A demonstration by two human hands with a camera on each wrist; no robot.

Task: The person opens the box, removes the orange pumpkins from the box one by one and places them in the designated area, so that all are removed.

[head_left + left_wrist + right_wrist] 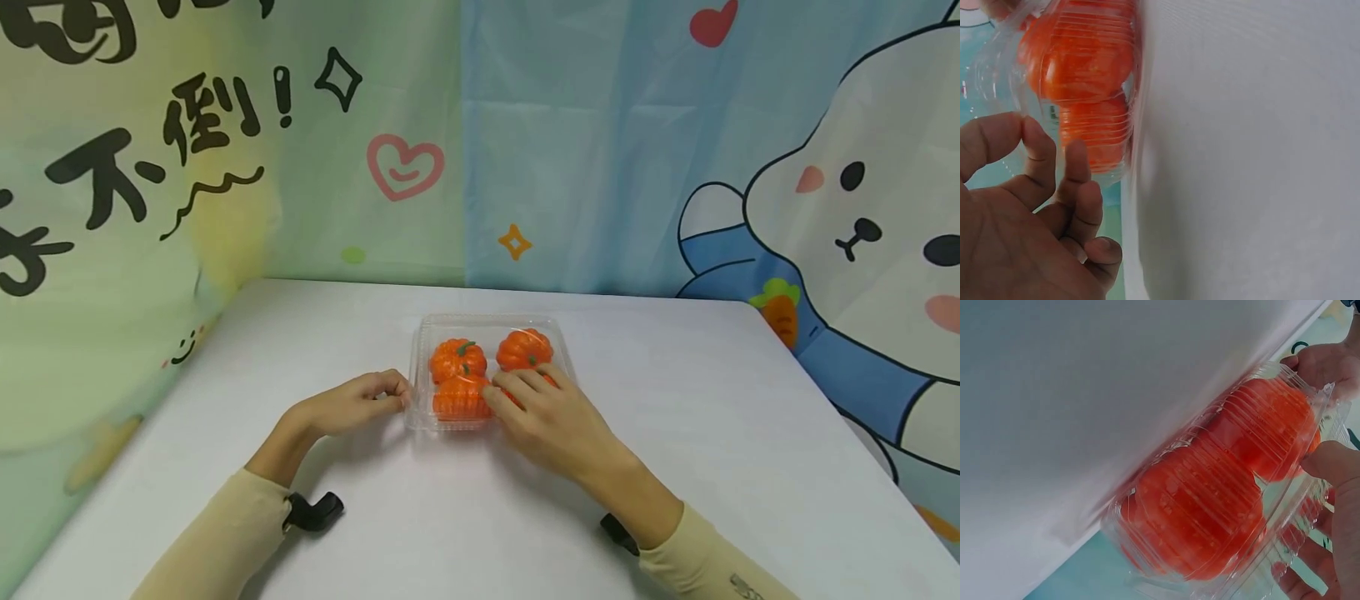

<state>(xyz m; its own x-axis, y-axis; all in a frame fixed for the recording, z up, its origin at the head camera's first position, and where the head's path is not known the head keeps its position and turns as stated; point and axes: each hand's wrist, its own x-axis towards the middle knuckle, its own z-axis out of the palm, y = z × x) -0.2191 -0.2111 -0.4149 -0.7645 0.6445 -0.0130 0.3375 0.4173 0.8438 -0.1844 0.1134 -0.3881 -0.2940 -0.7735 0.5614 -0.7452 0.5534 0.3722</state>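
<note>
Head: on the white table [450,533], a clear, rectangular plastic box [487,320] holds orange, ribbed pumpkins [456,360]. Left wrist: left hand [1029,234], thumb and forefinger pinching its edge, apparently for steadiness. Right wrist: right hand [1347,506], fingers spread over its top, seemingly pressing.

The clamshell box [487,320] is thin, clear plastic, glossy, with finely ribbed walls. The miniature pumpkins [457,360] look like smooth, shiny plastic. The bench [450,517] has a smooth, matt surface; the backdrop [555,142] is lightly creased, printed cloth, and the sleeves [213,542] are matt fabric.
</note>
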